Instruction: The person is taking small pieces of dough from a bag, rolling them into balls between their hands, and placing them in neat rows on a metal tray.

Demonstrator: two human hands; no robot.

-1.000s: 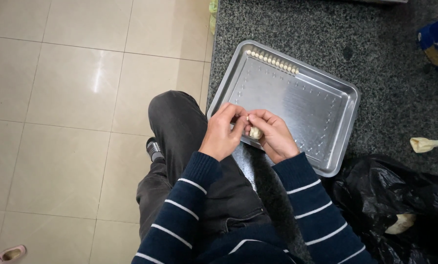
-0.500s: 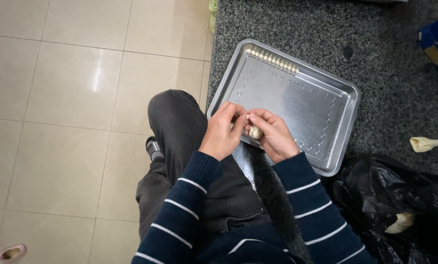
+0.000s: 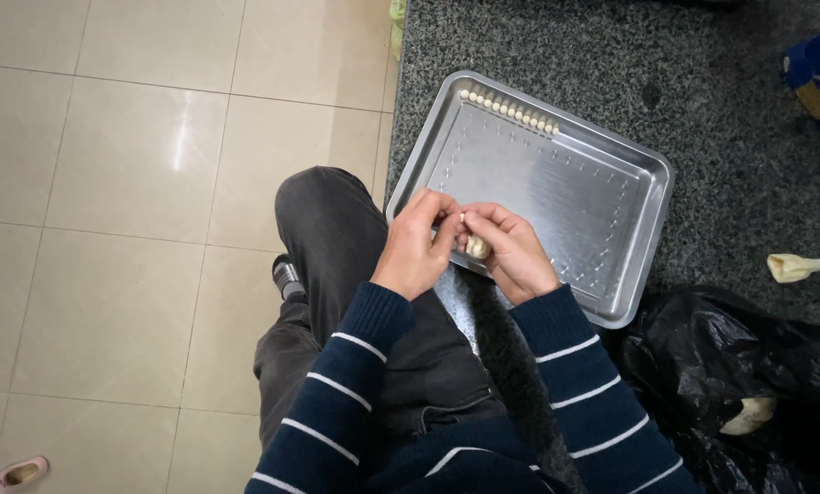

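Item: pale clove [image 3: 476, 246] pinched between your left hand [image 3: 417, 249] and right hand [image 3: 512, 252], over the steel tray's [image 3: 611, 197] near rim; a slip could drop it floorward

A dark speckled stone table [image 3: 556, 46] carries a rectangular steel tray [image 3: 556, 183], a blue packet [image 3: 817, 73], a pale peeled scrap [image 3: 798, 266] and a crumpled black plastic bag [image 3: 748, 366].

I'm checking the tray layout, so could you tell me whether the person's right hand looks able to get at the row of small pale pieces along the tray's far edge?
Probably yes: the right hand is over the near rim of the metal tray, and only bare tray lies between it and the row of pale pieces. It does hold a small pale lump.
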